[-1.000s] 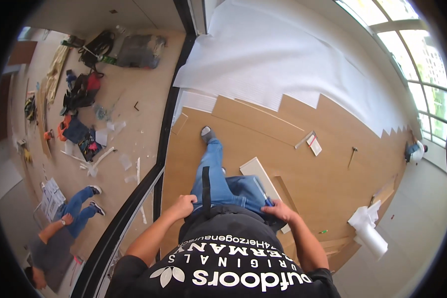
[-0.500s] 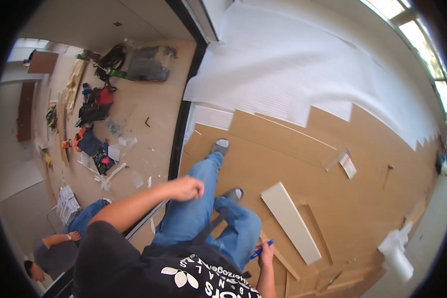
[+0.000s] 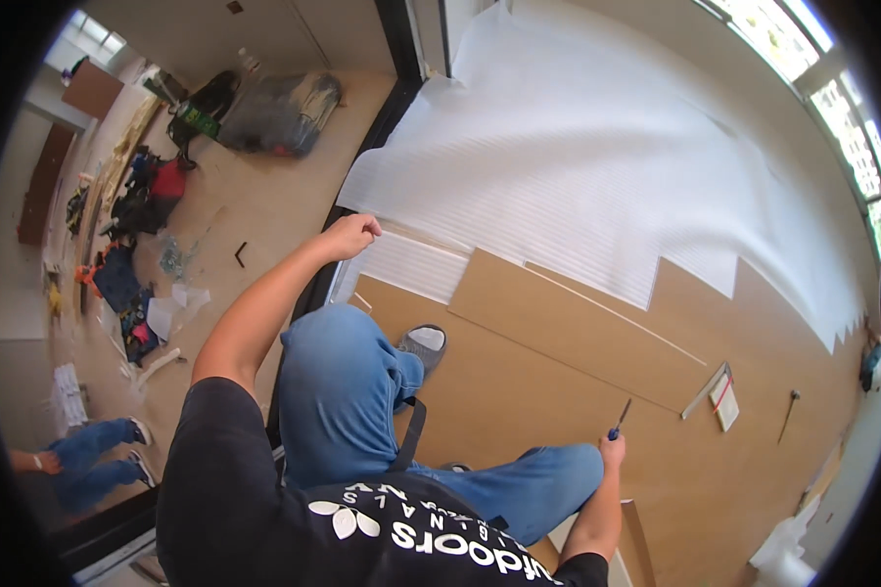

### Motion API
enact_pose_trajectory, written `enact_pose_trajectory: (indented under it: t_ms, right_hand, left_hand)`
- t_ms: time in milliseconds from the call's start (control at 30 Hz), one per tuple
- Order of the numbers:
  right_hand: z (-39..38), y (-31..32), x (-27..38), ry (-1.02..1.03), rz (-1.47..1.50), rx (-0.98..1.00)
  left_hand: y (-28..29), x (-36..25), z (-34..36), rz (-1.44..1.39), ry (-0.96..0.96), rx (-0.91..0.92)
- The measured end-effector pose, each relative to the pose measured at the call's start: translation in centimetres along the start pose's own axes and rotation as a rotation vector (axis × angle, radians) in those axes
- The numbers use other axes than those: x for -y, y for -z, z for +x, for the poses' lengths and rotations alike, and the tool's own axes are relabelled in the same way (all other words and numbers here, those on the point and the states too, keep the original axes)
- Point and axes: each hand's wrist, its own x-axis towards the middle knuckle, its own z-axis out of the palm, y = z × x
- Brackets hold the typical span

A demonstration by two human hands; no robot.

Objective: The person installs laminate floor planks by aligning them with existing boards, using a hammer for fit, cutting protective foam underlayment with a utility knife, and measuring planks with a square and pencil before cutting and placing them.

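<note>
My left hand point(image 3: 350, 237) is stretched forward near the dark door frame point(image 3: 315, 290) and the strip of ribbed white underlayment point(image 3: 411, 272). Its fingers are curled; anything inside them is hidden. At the right, my right hand point(image 3: 611, 452) is closed round a slim blue-handled tool point(image 3: 616, 430), tip upward, beside my bent knee. Tan floor boards point(image 3: 529, 382) lie under me, their stepped edge meeting the white sheet point(image 3: 597, 166). A thin loose-looking strip point(image 3: 607, 308) lies along one board. A metal square point(image 3: 700, 391) rests by a white pad with a red item point(image 3: 724, 401).
A hammer-like tool point(image 3: 791, 406) lies at the right, near white wrapping point(image 3: 783, 548). Past the frame are bags point(image 3: 157, 186), scraps, a dark case point(image 3: 279, 112) and a co-worker's jeans-clad legs point(image 3: 98, 455). Another person point(image 3: 871, 362) is at the far right.
I have dropped into a low crouch with bent knees. My left hand has moved from my waist forward to the underlayment's edge; my right hand has swung rightward, still holding the blue-handled tool.
</note>
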Motion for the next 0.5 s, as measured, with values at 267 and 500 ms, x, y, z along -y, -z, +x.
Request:
enact_pose_trajectory:
  t_ms: [267,500]
  right_hand:
    - [0.0,-2.8,0.9,-0.066,0.044,0.036]
    - [-0.8,-2.9,6.4,-0.102,-0.139,-0.061]
  left_hand:
    - [2.7,12.9,-4.6,-0.127,0.050,-0.205]
    - [8.4,13.9,13.0,-0.076,0.140,-0.403]
